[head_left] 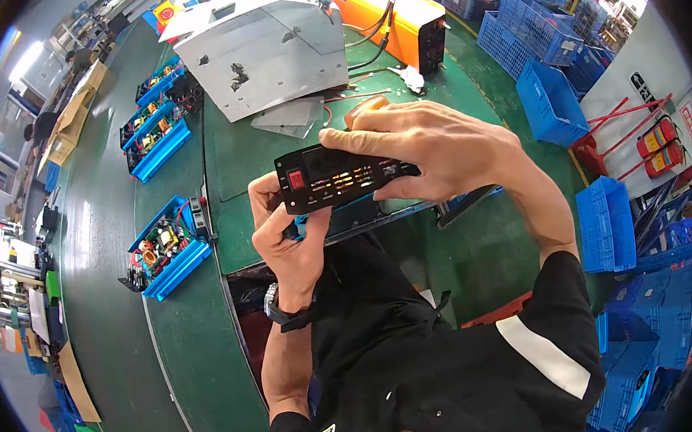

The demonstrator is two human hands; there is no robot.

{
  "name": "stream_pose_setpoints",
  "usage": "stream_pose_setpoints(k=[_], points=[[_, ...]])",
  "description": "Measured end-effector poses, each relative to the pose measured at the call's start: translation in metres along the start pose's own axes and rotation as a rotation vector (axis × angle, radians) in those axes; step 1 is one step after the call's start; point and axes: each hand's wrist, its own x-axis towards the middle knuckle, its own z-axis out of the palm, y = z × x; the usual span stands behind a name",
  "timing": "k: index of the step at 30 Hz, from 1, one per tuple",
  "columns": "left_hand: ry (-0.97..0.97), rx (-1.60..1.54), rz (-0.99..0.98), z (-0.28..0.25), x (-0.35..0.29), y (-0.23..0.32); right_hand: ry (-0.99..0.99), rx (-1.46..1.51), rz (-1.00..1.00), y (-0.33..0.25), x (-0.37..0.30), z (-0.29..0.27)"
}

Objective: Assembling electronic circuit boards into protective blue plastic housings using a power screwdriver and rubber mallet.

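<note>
Between my two hands, above the bench's near edge, is a blue-cased electronic unit [335, 176], its black end panel with a red rocker switch and slots turned up toward me. My left hand [293, 240] grips its left end from below, thumb against the lower edge. Across the right end lies my right hand [446, 149], fingers over the far side and thumb on the near side. An orange-brown rounded object [366, 110] shows just beyond my right fingers; whether they touch it I cannot tell. Most of the unit's blue casing is hidden.
Several open blue units with exposed circuit boards [170, 248] stand on the line at left. A grey metal box [271, 57], clear plastic sheets [291, 117] and an orange machine [396, 20] with cables occupy the bench's far side. Blue crates [551, 105] and red extinguishers [660, 147] are at right.
</note>
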Motion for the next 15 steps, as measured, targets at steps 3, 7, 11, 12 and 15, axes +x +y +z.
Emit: stream_pose_setpoints(k=[3, 7, 11, 12, 15], points=[[0.017, 0.021, 0.003, 0.0, -0.001, -0.002, -0.019, -0.004, 0.021, -0.001, 0.002, 0.0], [0.011, 0.113, 0.105, 0.0, -0.006, -0.002, -0.016, -0.063, -0.014, -0.002, 0.0, 0.0], [0.067, 0.153, 0.159, 0.002, -0.016, -0.011, -0.03, -0.052, -0.033, -0.005, -0.002, 0.003], [0.081, 0.163, 0.198, 0.003, -0.013, -0.011, -0.034, -0.054, -0.03, -0.005, -0.003, 0.003], [0.084, 0.143, 0.216, 0.003, -0.013, -0.011, -0.033, -0.068, -0.038, -0.005, -0.002, 0.002]])
